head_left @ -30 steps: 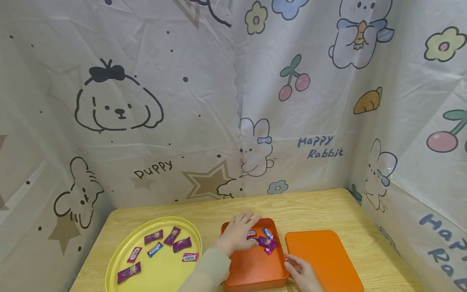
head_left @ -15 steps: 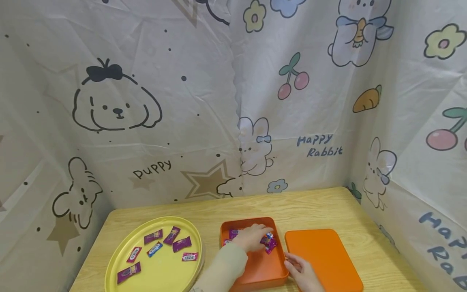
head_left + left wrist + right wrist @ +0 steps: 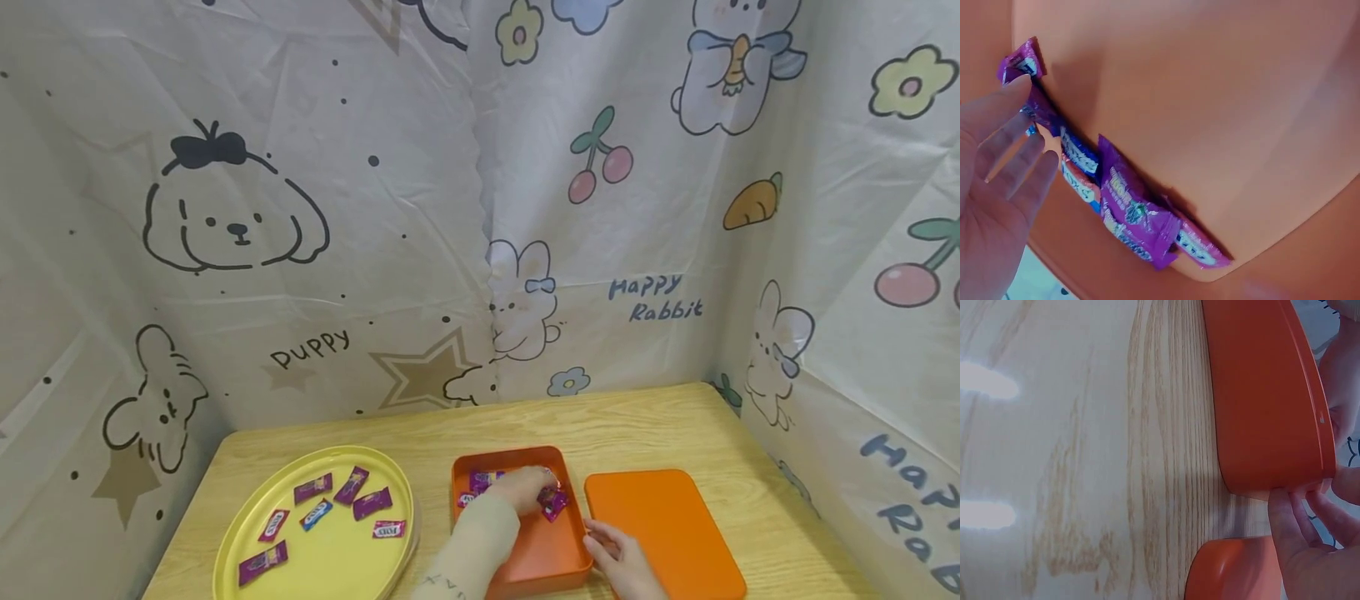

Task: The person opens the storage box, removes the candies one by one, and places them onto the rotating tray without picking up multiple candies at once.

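Note:
My left hand [image 3: 522,488] reaches down into an open orange box [image 3: 537,560]. In the left wrist view, its thumb touches a purple-wrapped candy [image 3: 1040,107] at the end of a row, and the other fingers are loosely bent beside it. Along the box wall lie more candies: a larger purple one [image 3: 1132,209], a blue one [image 3: 1079,152] and a pink one [image 3: 1200,245]. My right hand [image 3: 624,560] holds the box's near right corner. Seen from the right wrist, the thumb is at the rim and the fingers [image 3: 1285,519] press the outer wall.
To the left stands a round yellow tray [image 3: 322,567] with several purple, pink and blue candies spread on it. A flat orange lid [image 3: 663,529] lies right of the box on the wooden table [image 3: 637,429]. A printed curtain [image 3: 420,208] hangs behind and at the sides.
My left hand has moved right and lower inside the box, from its left rim to the candies at the right, uncovering candies at the left. The right hand stays at the corner.

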The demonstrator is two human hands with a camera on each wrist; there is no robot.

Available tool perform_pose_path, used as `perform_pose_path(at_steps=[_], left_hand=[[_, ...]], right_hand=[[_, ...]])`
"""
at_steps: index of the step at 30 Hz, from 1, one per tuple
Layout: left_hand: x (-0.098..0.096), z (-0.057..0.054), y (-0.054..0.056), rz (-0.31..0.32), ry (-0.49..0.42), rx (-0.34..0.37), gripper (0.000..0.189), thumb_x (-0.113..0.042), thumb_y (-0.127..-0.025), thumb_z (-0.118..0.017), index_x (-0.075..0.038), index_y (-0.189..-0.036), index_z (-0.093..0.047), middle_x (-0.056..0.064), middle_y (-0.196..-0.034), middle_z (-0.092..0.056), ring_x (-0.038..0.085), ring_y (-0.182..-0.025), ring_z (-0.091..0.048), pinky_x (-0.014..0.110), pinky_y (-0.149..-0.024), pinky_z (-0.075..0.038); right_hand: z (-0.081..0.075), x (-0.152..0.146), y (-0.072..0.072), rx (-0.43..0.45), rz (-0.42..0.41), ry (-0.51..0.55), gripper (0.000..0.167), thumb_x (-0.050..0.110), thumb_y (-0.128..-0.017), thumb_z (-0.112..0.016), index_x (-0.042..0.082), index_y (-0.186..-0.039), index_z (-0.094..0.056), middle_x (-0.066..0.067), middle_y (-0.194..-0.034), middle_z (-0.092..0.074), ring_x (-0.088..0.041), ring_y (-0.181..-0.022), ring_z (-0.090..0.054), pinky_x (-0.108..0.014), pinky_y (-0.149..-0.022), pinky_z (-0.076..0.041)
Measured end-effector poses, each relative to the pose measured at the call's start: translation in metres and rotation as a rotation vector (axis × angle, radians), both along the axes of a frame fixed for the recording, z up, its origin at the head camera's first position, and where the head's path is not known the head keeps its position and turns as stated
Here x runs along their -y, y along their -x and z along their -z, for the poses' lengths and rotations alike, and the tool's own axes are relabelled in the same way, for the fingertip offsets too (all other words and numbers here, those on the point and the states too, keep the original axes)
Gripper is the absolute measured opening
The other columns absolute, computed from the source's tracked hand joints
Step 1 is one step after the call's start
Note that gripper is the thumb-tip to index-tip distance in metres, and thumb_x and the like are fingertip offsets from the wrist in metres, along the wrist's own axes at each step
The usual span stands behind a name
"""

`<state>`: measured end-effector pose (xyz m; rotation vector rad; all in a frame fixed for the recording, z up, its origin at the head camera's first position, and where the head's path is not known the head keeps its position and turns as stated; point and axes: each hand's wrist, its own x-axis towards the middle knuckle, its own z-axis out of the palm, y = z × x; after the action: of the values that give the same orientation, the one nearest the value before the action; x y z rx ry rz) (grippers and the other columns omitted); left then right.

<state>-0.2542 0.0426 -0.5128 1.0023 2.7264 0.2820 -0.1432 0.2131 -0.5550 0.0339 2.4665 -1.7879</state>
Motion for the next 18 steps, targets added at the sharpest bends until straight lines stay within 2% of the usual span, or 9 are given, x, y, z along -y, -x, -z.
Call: perform_pose_path(at_steps=[6,14,18], left_hand=[[-0.005,0.010,0.001,-0.012,-0.032,-0.031,0.028,-0.006,-0.077,-0.070,-0.019,-0.102,-0.068,-0.007,-0.093,-0.061,0.006,-0.085,-0.056,0.019,-0.082,-0.047],[-0.014,0.019,-0.001,-0.003,-0.001,-0.148,0.008,-0.010,-0.083,-0.063,-0.018,-0.082,-0.065,-0.005,-0.082,-0.057,0.009,-0.074,-0.054,0.020,-0.069,-0.047],[-0.016,0.022,0.001,-0.009,0.003,-0.139,0.008,-0.011,-0.083,-0.063,-0.018,-0.080,-0.065,-0.006,-0.079,-0.056,0.008,-0.070,-0.051,0.019,-0.070,-0.046]], right_hand=[[-0.001,-0.001,0.000,0.009,0.002,-0.005,0.044,0.016,-0.093,-0.053,-0.017,-0.122,-0.045,-0.031,-0.109,-0.056,-0.038,-0.097,-0.059,-0.036,-0.077,-0.052],[0.000,-0.001,0.001,0.017,-0.012,0.014,0.046,0.016,-0.093,-0.053,-0.018,-0.122,-0.044,-0.032,-0.111,-0.055,-0.037,-0.098,-0.059,-0.036,-0.077,-0.052],[0.000,-0.001,0.000,0.005,-0.005,0.009,0.045,0.016,-0.092,-0.054,-0.017,-0.122,-0.045,-0.031,-0.109,-0.056,-0.036,-0.096,-0.060,-0.034,-0.076,-0.053]])
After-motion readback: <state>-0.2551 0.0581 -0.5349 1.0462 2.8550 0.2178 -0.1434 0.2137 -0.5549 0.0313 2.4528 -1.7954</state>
